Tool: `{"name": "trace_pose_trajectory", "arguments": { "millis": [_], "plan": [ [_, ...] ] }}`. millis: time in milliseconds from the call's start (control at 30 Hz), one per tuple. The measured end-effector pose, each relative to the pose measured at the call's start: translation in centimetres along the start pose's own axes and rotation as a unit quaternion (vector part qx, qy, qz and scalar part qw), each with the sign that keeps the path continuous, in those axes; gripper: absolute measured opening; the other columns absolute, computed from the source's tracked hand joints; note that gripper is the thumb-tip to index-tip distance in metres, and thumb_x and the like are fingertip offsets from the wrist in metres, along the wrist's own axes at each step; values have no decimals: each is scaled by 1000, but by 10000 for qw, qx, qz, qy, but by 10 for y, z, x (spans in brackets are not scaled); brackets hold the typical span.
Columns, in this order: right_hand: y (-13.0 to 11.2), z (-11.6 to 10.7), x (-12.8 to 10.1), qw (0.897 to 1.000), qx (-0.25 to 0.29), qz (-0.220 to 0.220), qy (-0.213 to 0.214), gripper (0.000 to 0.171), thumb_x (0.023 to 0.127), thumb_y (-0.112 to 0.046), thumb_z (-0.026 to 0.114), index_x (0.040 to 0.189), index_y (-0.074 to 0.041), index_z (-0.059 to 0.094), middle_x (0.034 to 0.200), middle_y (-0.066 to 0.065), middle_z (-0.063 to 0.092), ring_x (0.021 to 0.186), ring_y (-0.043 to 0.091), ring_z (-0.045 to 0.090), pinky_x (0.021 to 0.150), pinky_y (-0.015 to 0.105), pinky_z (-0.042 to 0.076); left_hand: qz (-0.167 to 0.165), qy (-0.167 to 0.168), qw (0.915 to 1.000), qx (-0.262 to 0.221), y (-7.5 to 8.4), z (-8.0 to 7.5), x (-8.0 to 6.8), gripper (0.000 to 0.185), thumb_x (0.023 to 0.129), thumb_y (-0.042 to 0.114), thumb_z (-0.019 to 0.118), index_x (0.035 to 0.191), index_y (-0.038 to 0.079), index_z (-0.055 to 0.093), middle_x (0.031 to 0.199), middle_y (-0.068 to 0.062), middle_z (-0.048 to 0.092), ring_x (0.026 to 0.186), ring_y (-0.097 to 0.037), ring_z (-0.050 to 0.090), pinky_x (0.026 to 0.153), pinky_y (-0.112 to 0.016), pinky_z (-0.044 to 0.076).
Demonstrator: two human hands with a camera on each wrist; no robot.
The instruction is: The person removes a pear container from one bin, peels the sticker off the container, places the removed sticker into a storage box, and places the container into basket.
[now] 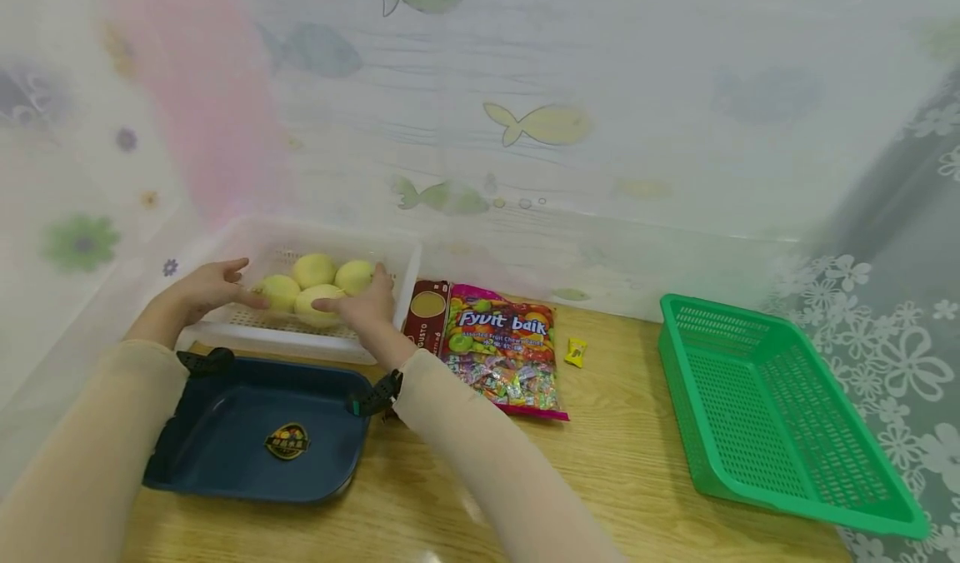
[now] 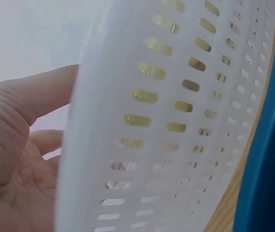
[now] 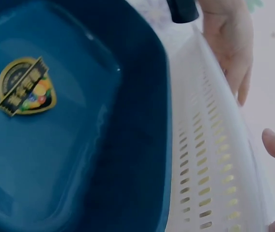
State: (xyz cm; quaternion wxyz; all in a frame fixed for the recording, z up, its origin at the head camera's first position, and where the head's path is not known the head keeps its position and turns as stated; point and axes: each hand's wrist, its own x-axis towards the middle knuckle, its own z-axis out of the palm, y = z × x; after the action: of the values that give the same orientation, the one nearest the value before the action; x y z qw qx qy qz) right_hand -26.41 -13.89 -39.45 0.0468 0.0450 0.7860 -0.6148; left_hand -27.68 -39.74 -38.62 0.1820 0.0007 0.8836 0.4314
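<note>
Presently, by view.

Head view: white slotted basket [image 1: 247, 330] at the table's back left, holding four yellow-green fruits [image 1: 315, 270] clustered in the middle. Left hand [image 1: 206, 286] reaches in over the left rim, fingers extended toward the nearest fruit, touching or just short of it. Right hand [image 1: 367, 301] comes from the other side, fingers laid over the front fruit [image 1: 315, 305]; whether they curl round it cannot be told. The two hands flank the cluster, seemingly to gather it. Dark blue tray [image 1: 255, 430], with a round label on its floor, sits just in front of the basket, under the forearms. To the right: brown box [image 1: 427, 313], bag of fruit chews [image 1: 502, 351], one loose yellow sweet [image 1: 575, 351], and, well apart, a green basket [image 1: 765, 413].

Left wrist view: basket wall [image 2: 176, 121] fills the picture; the palm and straight fingers lie beyond it, holding nothing visible.

Right wrist view: blue tray's floor [image 3: 55, 145] beside the white basket's slotted wall [image 3: 210, 159]; fingers appear relaxed above the rim; fruit out of sight.
</note>
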Motion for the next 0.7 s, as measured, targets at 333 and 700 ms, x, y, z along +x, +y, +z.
{"name": "trace_pose_trajectory", "arguments": {
  "millis": [333, 700],
  "plan": [
    [-5, -13, -10, 9937, -882, -543, -437, 116, 81, -30, 96, 170, -16, 25, 173, 9, 31, 158, 29, 32, 123, 46, 39, 24, 120, 9986, 523, 16, -2, -20, 119, 98, 35, 77, 165, -1, -15, 164, -47, -4, 149, -69, 5, 112, -84, 20],
    [-11, -52, -20, 9805, -1081, -1280, -1028, 117, 83, -38, 93, 172, -19, 20, 170, 7, 37, 153, 30, 41, 118, 50, 44, 272, 371, 9969, 637, 44, 4, -41, 113, 102, 44, 71, 167, 3, -12, 167, -43, 2, 152, -65, 8, 112, -83, 22]
  ]
}}
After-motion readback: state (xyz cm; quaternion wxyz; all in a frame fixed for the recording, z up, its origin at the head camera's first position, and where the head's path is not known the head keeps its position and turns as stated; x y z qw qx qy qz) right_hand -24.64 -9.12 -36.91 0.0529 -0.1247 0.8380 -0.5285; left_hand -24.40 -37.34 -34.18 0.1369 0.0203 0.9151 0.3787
